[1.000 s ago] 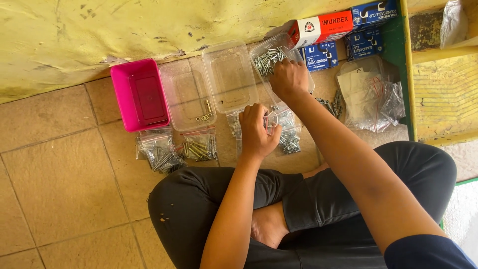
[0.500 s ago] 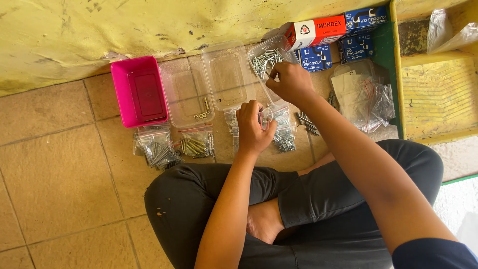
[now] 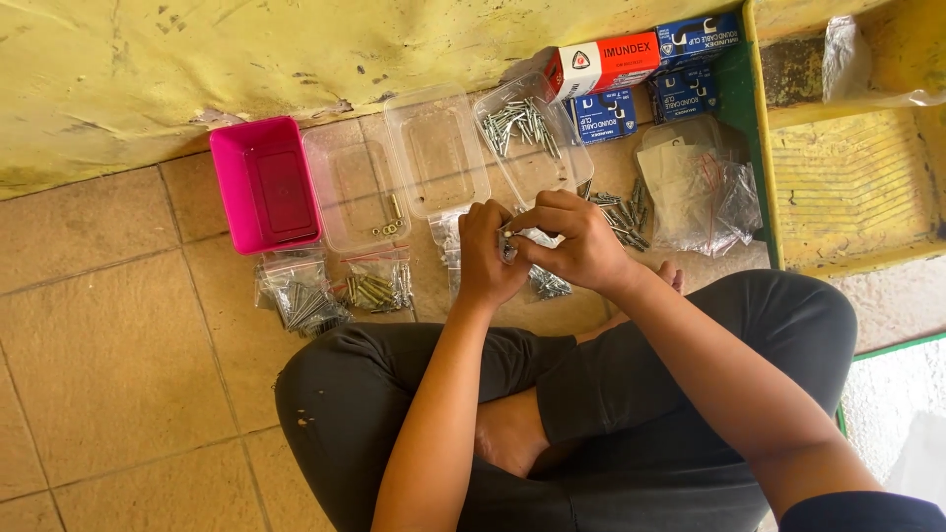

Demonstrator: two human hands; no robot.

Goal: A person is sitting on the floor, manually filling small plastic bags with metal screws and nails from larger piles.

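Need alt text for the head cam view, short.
A person sitting cross-legged on a tiled floor holds a small clear plastic bag of metal screws between left hand and right hand. Ahead against a yellow wall sit a pink plastic tray, three clear plastic containers, one holding screws, and small boxes.
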